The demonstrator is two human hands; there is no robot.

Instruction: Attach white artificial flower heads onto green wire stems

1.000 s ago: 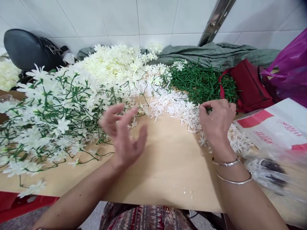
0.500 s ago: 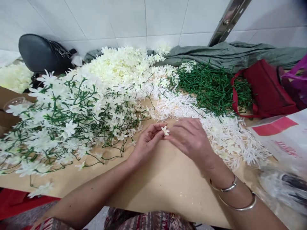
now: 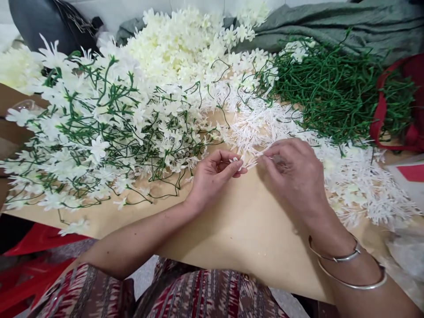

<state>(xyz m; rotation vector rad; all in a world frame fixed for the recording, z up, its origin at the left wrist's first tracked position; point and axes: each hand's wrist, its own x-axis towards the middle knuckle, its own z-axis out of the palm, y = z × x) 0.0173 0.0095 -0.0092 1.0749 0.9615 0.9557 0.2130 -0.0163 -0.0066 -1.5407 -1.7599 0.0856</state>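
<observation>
Over the near middle of the table, my left hand [image 3: 213, 176] pinches a small white artificial flower [image 3: 237, 162] between thumb and fingers. My right hand [image 3: 294, 174] is closed at the fingertips on a thin white stamen piece [image 3: 254, 160], whose strands spread toward the flower. Whether strand and flower touch, I cannot tell. Just beyond both hands lies a heap of loose white stamens [image 3: 253, 128]. To the left is a big pile of white flowers on green stems [image 3: 109, 128].
Cream flower heads [image 3: 179, 48] are heaped at the back, before a grey-green cloth [image 3: 318, 22]. Bare green stems [image 3: 338, 88] lie back right, beside a red bag [image 3: 412, 128]. A black bag [image 3: 43, 22] stands back left. Red stools [image 3: 36, 274] show below the table's left edge.
The view has tipped downward. My right hand has moved right, away from my left, and now has a white stamen piece at its fingertips. The left hand still pinches the flower, now turned.
</observation>
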